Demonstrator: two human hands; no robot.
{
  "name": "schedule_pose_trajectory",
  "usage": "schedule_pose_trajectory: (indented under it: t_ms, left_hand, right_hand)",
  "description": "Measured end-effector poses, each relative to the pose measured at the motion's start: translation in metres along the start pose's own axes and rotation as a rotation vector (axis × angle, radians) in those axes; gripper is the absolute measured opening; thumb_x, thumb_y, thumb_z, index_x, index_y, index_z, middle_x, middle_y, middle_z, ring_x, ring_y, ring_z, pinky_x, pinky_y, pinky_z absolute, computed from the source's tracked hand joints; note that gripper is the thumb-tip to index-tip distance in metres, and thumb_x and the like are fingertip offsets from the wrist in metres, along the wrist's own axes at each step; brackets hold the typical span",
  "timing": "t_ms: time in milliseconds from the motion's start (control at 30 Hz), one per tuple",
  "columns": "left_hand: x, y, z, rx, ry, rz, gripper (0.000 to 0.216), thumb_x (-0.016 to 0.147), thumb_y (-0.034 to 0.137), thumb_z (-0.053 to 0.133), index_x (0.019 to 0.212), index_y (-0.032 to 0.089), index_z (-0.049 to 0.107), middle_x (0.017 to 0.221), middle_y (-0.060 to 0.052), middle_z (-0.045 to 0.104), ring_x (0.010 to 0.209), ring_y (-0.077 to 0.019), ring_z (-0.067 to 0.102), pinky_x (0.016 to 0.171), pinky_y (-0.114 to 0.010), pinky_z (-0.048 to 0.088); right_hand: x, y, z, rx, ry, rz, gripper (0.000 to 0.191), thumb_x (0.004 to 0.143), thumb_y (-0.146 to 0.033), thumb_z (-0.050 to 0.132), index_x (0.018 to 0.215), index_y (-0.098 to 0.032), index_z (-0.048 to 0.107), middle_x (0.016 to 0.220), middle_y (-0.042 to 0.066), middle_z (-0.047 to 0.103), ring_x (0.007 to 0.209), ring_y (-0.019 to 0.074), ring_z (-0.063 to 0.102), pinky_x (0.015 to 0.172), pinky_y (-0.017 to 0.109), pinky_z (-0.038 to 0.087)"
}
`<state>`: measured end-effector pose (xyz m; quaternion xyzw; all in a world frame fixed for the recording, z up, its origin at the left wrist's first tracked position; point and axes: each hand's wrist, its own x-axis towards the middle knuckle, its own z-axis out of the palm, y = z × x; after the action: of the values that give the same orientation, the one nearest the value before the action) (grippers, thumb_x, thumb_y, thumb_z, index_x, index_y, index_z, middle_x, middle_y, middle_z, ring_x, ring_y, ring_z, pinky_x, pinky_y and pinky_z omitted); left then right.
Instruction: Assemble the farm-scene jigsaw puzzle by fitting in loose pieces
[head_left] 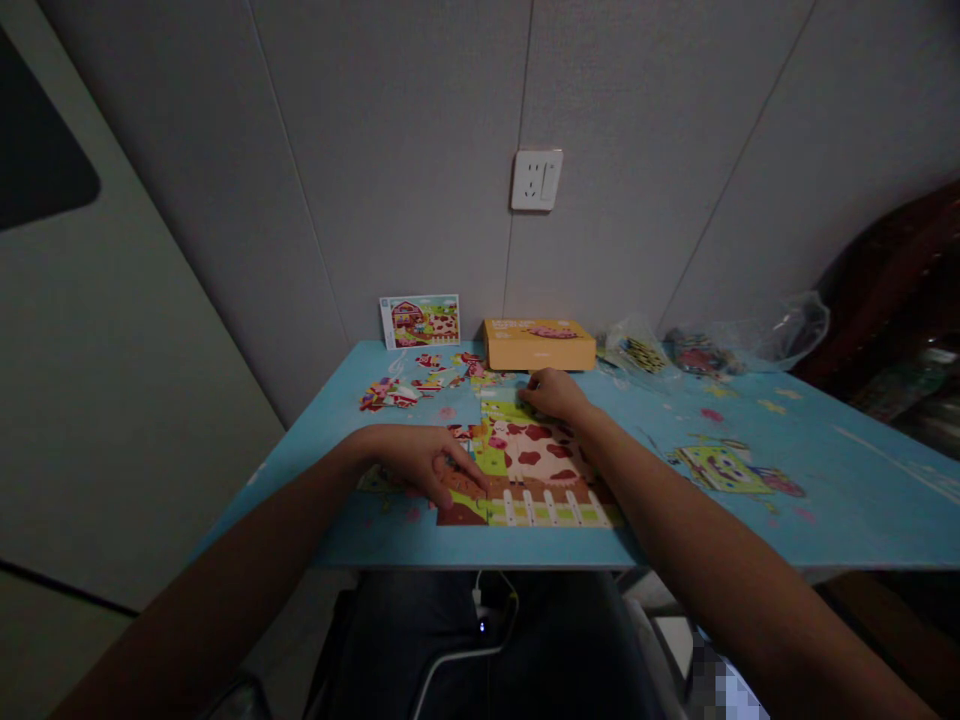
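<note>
A partly joined jigsaw puzzle (551,455) lies on the blue table near its front edge, showing a spotted cow, brown ground and a white fence. My left hand (427,460) rests on the puzzle's left part, fingers apart and pointing down, with nothing held. At the puzzle's top edge is my right hand (556,393), its fingers curled together; whatever lies between the fingertips is hidden. Loose puzzle pieces (390,393) are scattered beyond the left hand, and more lie toward the box. A picture card (421,322) of a barn and cow leans against the wall.
An orange box (540,345) stands at the back of the table (630,490). To its right are a clear bag with pieces (643,353) and another crumpled plastic bag (787,330). A wall socket (536,180) is above. A white cable (457,656) hangs over the lap.
</note>
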<state>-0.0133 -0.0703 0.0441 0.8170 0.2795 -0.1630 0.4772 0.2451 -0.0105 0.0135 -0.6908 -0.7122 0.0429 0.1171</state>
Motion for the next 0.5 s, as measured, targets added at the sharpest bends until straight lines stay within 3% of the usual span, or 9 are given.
schedule_pose_trajectory:
  t_ms: [233,500]
  left_hand:
    - [0.002,-0.0004,0.0001,0.005,0.047,0.033,0.067,0.071,0.034,0.073,0.133,0.026,0.049,0.043,0.01,0.045,0.035,-0.0053,0.032,0.035,-0.016,0.022]
    - [-0.0028,-0.0004,-0.0004,0.014,0.05,-0.029,0.07,0.061,0.034,0.078,0.125,0.022,0.049,0.048,0.01,0.049,0.038,-0.0087,0.042,0.039,-0.017,0.028]
  right_hand:
    - [0.001,0.0002,0.0008,0.0,0.006,-0.009,0.029,0.079,-0.037,0.059,0.09,-0.014,0.072,0.095,0.014,0.072,0.088,0.0217,0.065,0.071,0.024,0.043]
    - [-0.0002,0.0006,0.0008,0.008,0.011,-0.015,0.028,0.078,-0.037,0.059,0.088,-0.015,0.072,0.092,0.014,0.072,0.086,0.0221,0.065,0.07,0.024,0.043]
